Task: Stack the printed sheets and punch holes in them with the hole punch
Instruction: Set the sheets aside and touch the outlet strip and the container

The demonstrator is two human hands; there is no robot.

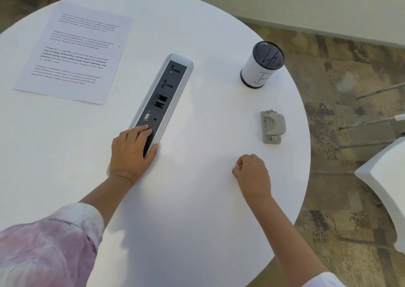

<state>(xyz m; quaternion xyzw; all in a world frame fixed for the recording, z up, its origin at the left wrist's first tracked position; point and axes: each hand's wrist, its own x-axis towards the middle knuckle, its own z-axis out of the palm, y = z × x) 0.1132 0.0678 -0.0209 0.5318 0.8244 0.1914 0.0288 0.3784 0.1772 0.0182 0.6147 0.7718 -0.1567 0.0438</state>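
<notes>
The printed sheets [72, 54] lie flat on the round white table [197, 199], on the far-left side of the power strip [161, 98] that is set into the tabletop; they appear as one sheet or a squared pile, and you cannot tell from this view how many there are. Nothing touches them, so the stacking step looks either done or not yet begun. The hole punch [272, 126] sits on the opposite side of the power strip, well apart from it and near the table's right edge, handle up, untouched; the paper and the tool are thus kept on separate sides, and one must be brought to the other before punching. Your left hand [130, 153] rests on the near end of the power strip, fingers laid straight over its dark panel, holding nothing, probably as a brace. Your right hand [252, 173] rests on the table to the right of the strip, fingers curled into a loose empty fist, just short of the hole punch. A mesh pen cup [262, 65] stands beyond the punch, far right of the strip.
</notes>
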